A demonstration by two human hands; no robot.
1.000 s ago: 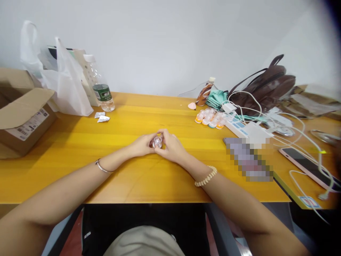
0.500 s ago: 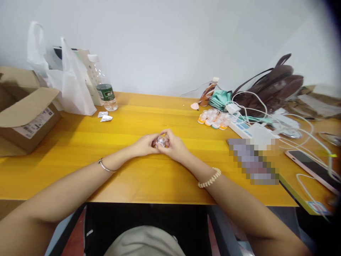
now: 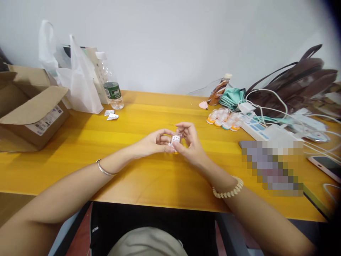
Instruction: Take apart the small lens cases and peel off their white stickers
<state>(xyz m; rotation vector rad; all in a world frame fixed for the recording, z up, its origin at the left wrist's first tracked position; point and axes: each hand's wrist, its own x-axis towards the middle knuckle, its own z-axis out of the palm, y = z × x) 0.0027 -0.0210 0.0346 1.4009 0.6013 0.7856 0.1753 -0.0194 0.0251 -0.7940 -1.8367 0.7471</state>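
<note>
Both hands [image 3: 192, 147] on clear container [image 3: 176, 139]

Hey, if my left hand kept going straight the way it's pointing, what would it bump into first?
Your left hand would first meet the small clear container, which it seems to touch; your right hand comes just beyond. Depth is hard to judge here.
</note>
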